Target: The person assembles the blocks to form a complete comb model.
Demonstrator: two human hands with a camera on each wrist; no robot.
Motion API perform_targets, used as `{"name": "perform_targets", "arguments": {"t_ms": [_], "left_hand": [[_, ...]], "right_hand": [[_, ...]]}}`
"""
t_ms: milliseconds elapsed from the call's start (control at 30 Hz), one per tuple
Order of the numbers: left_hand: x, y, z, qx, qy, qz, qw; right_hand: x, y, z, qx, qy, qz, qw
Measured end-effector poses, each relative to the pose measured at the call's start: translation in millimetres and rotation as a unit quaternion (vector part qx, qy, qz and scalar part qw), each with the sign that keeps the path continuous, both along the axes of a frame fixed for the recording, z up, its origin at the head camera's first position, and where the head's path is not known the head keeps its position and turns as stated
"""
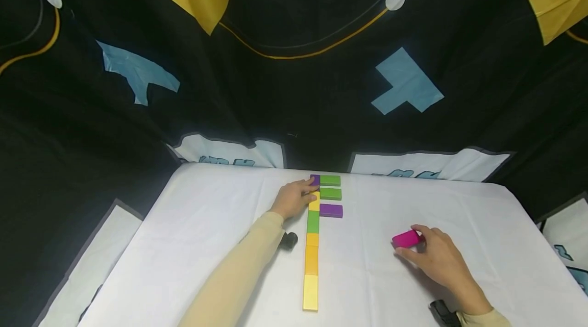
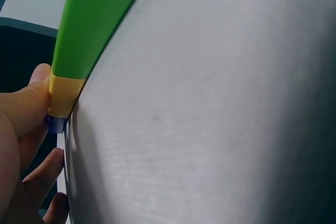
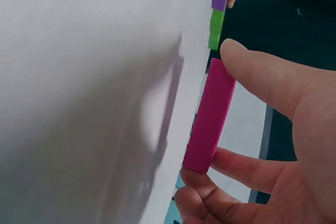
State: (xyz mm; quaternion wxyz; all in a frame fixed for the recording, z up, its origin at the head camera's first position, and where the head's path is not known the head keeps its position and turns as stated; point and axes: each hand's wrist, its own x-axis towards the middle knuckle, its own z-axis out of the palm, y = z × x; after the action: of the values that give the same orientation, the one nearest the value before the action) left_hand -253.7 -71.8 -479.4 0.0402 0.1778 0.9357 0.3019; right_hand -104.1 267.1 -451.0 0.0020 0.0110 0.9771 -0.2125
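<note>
Head view: on the white cloth-covered table a straight line of flat rectangular wooden blocks runs from near to far, yellow, orange, green and yellow, ending in a small purple block at the far end. The left hand rests at that far end, fingertips touching the purple block and the yellow one beside it; whether it grips them cannot be told. Just right of the line lie two green blocks and a purple rectangular block. Well to the right, the right hand pinches a magenta rectangular block between thumb and fingers on the table.
</note>
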Motion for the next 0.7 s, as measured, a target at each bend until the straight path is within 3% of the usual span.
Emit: {"name": "perform_targets", "arguments": {"t_ms": [700], "left_hand": [[0.1,-0.3,1.2,-0.003,-0.006,0.003,1.0]], "right_hand": [[-3.0,-32.3,0.4,0.006,0.023,0.011,1.0]]}}
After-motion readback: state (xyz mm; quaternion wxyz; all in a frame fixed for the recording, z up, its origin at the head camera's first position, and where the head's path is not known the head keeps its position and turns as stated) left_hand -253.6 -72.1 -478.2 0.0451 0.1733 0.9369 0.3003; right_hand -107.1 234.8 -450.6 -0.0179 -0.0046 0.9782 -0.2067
